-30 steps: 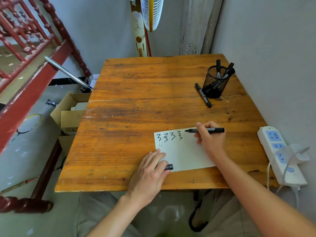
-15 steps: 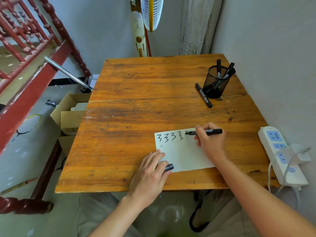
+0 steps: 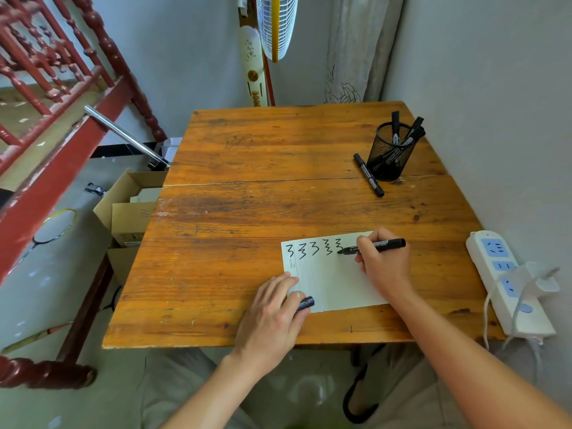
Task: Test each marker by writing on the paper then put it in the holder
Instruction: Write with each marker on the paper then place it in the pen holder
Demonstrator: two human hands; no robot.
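**Inspector:** Black plastic, the item under test?

**Operator:** Yes. From my remote feed I see a black marker (image 3: 373, 246) with pale lettering along the barrel, uncapped, lying nearly level at centre right of the frame. Its tip touches the paper (image 3: 334, 274) just right of the last mark. The right hand (image 3: 385, 263) has its fingers closed around the barrel, heel resting on the sheet.

**Inspector:** The paper itself?

**Operator:** A white sheet, lower centre right, flat on the wooden table (image 3: 263, 212). Five black zigzag marks (image 3: 312, 249) run along its top edge. A thin ruled margin with small print sits at its left side; I cannot read it.

**Inspector:** The other hand?

**Operator:** The left hand (image 3: 272, 317) presses on the sheet's lower left corner, fingers curled shut around a dark cap (image 3: 305, 303) that protrudes past the thumb.

**Inspector:** The holder?

**Operator:** A black mesh holder (image 3: 390, 156), upper right of the frame, upright near the wall. Several black markers stand tilted inside it. A spare marker (image 3: 369, 174), capped, lies on the table just left of the holder's base; whether it touches, I cannot tell.

**Inspector:** Anything else?

**Operator:** A white power strip (image 3: 507, 280) at the right table edge.
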